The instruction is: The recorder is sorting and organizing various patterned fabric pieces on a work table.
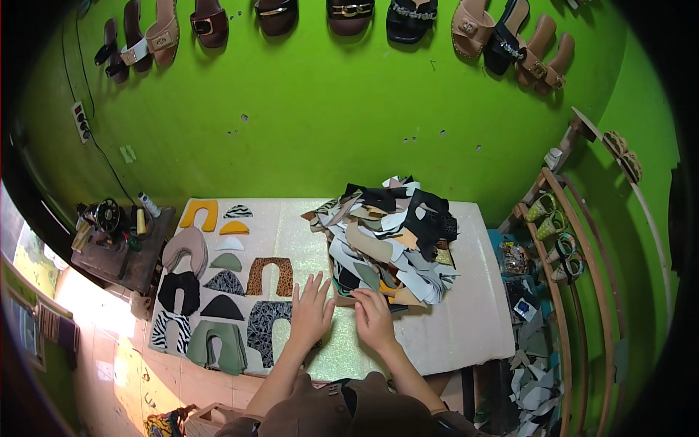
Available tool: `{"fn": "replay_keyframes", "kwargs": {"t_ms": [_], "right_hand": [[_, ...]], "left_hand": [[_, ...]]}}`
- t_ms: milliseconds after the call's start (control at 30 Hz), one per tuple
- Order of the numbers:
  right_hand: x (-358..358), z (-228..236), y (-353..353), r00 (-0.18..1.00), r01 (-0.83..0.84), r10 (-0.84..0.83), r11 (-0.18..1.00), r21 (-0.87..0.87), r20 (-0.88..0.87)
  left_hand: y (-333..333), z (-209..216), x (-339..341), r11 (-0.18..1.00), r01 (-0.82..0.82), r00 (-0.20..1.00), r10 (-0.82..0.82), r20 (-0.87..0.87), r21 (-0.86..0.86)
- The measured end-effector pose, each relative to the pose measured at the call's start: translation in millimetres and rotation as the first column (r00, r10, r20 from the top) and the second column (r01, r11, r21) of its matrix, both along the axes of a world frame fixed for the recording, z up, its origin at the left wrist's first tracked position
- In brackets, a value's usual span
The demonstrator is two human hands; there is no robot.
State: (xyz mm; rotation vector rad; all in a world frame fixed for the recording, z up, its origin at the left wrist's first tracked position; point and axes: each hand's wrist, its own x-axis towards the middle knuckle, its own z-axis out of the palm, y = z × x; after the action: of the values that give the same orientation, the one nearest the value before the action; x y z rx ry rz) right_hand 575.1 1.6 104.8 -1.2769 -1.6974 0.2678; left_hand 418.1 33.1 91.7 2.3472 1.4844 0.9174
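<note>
Over the middle of the pale table [466, 328], my left hand [313, 313] is open with its fingers stretched out, close to a leopard-print arch-shaped piece [255, 280] and a black-and-grey patterned one [258, 331]. My right hand [375, 320] holds nothing I can see; its fingers are loosely bent and apart, at the near edge of a heap of mixed scraps [368, 244]. Whether its fingertips touch the scraps, I cannot tell. Part of a cardboard box [344, 300] shows under the heap. Arch-shaped pieces in green [231, 349], zebra print [159, 329], black [169, 293], beige [186, 247] and yellow [191, 215] lie at left.
Between the arches runs a column of half-moon pieces, including a black one [222, 309]. A sewing machine [108, 216] stands at far left. Sandals [277, 18] hang on the green wall. At right are a wooden rack [564, 320] and more scraps [535, 390] below table height.
</note>
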Motion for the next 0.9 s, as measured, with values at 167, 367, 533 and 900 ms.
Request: {"fn": "replay_keyframes", "kwargs": {"t_ms": [167, 367, 533, 900], "right_hand": [[28.6, 2.5, 11.2, 0.989, 0.105, -0.113, 0.990, 0.090, 0.098], [79.3, 5.0, 28.0, 0.893, 0.319, -0.297, 0.948, -0.011, 0.338], [106.6, -2.3, 31.3, 0.771, 0.462, -0.430, 0.885, 0.052, 0.469], [137.5, -36.0, 55.2, 0.581, 0.584, -0.342, 0.807, -0.086, 0.739]], "left_hand": [[7.3, 1.7, 6.8, 1.000, -0.022, 1.000, 0.022, -0.014, -0.011], [35.6, 19.3, 46.3, 0.973, 0.210, 0.971, -0.219, 0.099, 0.092], [37.7, 23.3, 82.1, 0.936, 0.349, 0.920, -0.350, 0.177, 0.034], [43.9, 21.8, 98.5, 0.894, 0.418, 0.901, -0.385, 0.201, -0.161]]}}
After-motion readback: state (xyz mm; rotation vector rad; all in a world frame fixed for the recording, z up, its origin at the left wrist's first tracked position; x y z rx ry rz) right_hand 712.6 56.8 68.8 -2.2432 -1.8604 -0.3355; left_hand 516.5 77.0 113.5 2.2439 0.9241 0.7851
